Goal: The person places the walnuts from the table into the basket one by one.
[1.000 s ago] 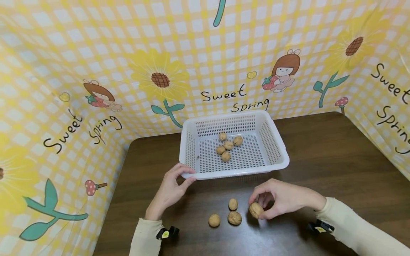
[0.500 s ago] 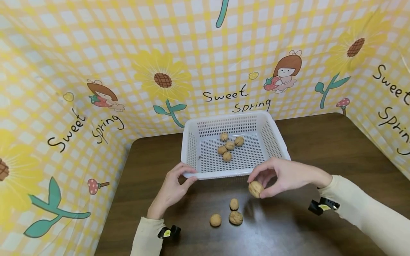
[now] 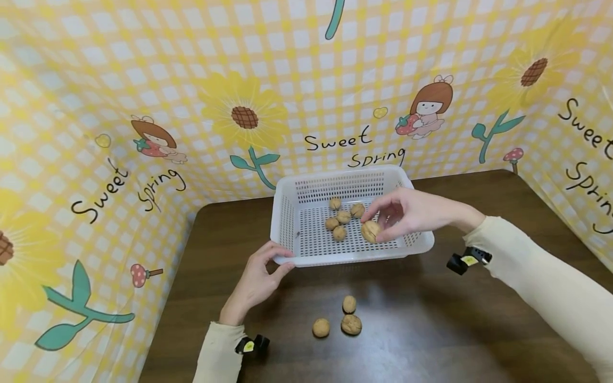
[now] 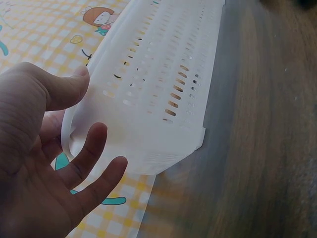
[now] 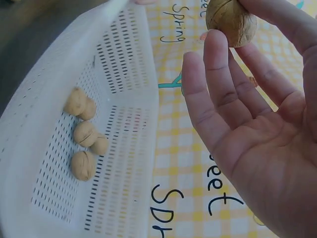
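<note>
The right hand (image 3: 412, 215) pinches a walnut (image 3: 371, 232) between thumb and fingers, above the right part of the white perforated basket (image 3: 351, 259). Several walnuts (image 3: 343, 217) lie together on the basket floor. At the basket's near left corner, the left hand (image 3: 258, 276) grips the rim with thumb and fingers. In the left wrist view the left hand (image 4: 54, 148) has its thumb over the rim, two fingers standing off the wall. The right wrist view shows the pinched walnut (image 5: 232, 22) at the fingertips of the right hand (image 5: 262, 114).
Three walnuts lie on the brown table (image 3: 230, 234) in front of the basket: one on the left (image 3: 321, 327) and two close together on the right (image 3: 351, 324). A yellow checked cloth (image 3: 287, 80) with printed flowers stands behind and beside the table.
The right hand has lifted its walnut from near the table and carried it forward, over the basket. The left hand stays on the rim, and the other walnuts lie as before.
</note>
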The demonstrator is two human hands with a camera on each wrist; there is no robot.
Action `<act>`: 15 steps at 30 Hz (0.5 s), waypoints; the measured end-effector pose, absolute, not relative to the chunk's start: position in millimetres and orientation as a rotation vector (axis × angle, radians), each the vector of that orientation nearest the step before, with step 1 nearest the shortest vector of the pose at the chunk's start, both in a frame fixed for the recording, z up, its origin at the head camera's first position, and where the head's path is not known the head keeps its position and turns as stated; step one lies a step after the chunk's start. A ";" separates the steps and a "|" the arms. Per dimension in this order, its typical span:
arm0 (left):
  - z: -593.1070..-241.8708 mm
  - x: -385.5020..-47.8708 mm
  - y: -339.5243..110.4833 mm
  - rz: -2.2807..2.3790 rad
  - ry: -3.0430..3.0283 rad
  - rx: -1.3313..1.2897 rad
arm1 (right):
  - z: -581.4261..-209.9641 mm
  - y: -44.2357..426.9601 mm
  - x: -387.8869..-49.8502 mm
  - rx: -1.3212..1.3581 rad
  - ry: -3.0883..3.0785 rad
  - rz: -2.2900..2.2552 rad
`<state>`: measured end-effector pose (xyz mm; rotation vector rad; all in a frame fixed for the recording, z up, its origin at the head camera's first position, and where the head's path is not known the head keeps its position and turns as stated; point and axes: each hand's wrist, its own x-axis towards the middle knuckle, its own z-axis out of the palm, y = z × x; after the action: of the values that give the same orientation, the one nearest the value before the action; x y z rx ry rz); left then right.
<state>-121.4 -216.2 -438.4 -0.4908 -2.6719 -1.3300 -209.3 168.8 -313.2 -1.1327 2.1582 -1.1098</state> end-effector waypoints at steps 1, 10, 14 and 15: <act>-438.0 -122.0 -216.4 -1.332 -2.670 -0.494 | -311.7 167.2 -213.2 -1.125 2.157 -1.114; -439.3 -123.8 -216.6 -1.330 -2.668 -0.488 | -313.2 155.7 -250.1 -0.974 2.263 -1.185; -438.8 -122.9 -216.3 -1.338 -2.667 -0.478 | -318.2 153.0 -264.3 -0.899 2.316 -1.198; -438.4 -122.7 -216.0 -1.343 -2.668 -0.476 | -319.8 152.7 -267.9 -0.875 2.325 -1.200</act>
<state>-122.7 -216.0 -438.4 -0.4765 -2.6681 -1.3428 -267.9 152.7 -319.8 -0.8749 2.3246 -1.1999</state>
